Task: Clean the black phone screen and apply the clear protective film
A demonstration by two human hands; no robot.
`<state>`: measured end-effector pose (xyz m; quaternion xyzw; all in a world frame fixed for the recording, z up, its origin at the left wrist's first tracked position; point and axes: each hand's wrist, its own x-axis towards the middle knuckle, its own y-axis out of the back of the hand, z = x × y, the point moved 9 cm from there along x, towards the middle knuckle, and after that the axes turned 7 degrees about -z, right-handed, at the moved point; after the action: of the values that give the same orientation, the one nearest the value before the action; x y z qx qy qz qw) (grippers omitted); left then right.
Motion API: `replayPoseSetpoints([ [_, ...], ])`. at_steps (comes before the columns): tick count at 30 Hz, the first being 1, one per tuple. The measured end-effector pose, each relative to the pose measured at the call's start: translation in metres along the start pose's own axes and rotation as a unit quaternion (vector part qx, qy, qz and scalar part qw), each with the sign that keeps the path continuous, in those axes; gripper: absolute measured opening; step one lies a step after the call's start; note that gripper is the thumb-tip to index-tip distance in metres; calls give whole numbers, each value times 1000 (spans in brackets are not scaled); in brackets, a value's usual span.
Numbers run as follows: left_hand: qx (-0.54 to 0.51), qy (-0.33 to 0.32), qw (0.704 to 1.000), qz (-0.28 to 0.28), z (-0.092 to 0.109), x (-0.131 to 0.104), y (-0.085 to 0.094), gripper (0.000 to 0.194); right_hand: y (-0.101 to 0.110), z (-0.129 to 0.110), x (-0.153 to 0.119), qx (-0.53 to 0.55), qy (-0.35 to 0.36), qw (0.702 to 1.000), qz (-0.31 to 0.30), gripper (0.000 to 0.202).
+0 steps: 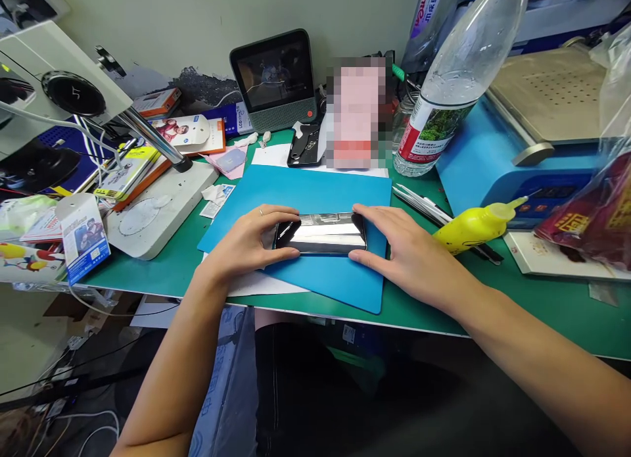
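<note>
A black smartphone (325, 235) lies sideways over the blue mat (325, 187), its glossy screen facing up with bright reflections. My left hand (251, 237) grips its left end, thumb along the near edge and fingers at the far edge. At the other end my right hand (394, 243) holds it the same way, thumb near and fingertips far. Both hands cover the phone's corners. Whether the phone rests on the mat or is slightly raised, I cannot tell. White paper (261, 284) sticks out from under the mat's near left side.
Right of the mat are tweezers (421, 202), a yellow squeeze bottle (476, 228), a tilted water bottle (434, 128) and a blue machine (488, 168). Behind stand a smart display (273, 79) and a black phone part (304, 144). A microscope stand base (158, 210) is at left.
</note>
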<state>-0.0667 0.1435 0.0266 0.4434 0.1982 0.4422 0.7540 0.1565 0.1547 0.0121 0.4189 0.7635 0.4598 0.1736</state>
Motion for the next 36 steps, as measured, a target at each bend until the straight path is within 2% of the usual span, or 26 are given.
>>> replayPoseSetpoints([
  [36,-1,3,1000,-5,2,0,1,50,-1,-5,1,-34,4,999,-13,70],
])
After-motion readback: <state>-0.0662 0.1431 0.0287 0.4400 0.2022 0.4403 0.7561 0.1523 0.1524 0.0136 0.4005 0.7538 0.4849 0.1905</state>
